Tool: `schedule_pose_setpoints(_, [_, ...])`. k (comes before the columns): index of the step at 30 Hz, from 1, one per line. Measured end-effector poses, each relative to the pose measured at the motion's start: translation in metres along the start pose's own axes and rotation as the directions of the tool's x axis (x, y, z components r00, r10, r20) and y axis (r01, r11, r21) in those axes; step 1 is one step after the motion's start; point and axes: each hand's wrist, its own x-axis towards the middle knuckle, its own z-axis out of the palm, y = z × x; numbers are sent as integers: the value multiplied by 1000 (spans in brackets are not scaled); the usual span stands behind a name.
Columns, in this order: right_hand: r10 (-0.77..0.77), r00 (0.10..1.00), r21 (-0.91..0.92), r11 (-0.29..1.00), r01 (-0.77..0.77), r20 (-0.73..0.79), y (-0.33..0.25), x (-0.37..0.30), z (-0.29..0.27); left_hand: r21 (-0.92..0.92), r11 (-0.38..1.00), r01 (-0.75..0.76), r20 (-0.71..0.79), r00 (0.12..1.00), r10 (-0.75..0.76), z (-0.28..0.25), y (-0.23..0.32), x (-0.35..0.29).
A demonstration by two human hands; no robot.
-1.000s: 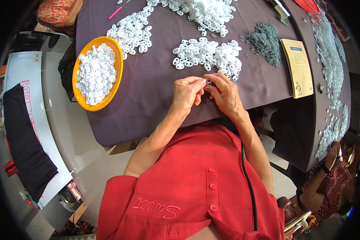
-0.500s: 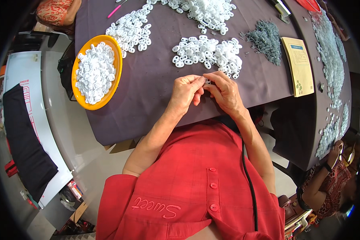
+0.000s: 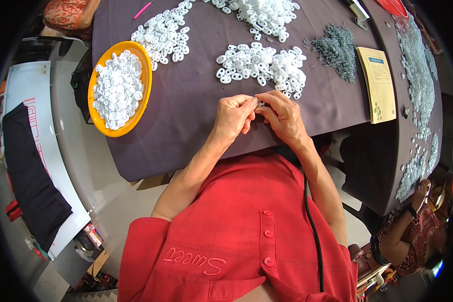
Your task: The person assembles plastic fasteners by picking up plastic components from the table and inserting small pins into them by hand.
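Observation:
My left hand and my right hand meet at the table's near edge, fingertips pinched together. A small white two-holed plastic piece shows in part between them, mostly hidden by my fingers. Both hands seem to grip it. Just beyond lies a loose pile of the same white two-holed pieces. Right of that pile is a heap of small grey-blue slender pieces.
An orange oval bowl full of white pieces stands at the left edge, near another white pile. A yellow booklet lies right. A pink-handled tool lies far left. A co-worker's arm shows at right.
My hands keep the same pinch in nearly the same place. The whole view has shifted very slightly.

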Motion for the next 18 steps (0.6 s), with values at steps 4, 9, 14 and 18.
schedule_pose_setpoints(4, [-8, 1000, -1, 1000, 8, -8, 1, -1, 2, 4, 1000, -16, 12, 1000, 16, -2, -3, 1])
schedule_pose_setpoints(9, [5, 1000, -25, 1000, -5, -10, 1, -2, 3, 13, 1000, 5, 7, 1000, -5, -2, -1, 2])
schedule_pose_setpoints(14, [-10, 1000, -19, 1000, 9, -17, 2, -1, 4, -17, 999, 43, 28, 999, -42, -6, 2, 1])
schedule_pose_setpoints(18, [-40, 998, -38, 999, 39, -43, 7, -1, 5, -65, 997, 47, 68, 997, -43, -7, 3, 3])
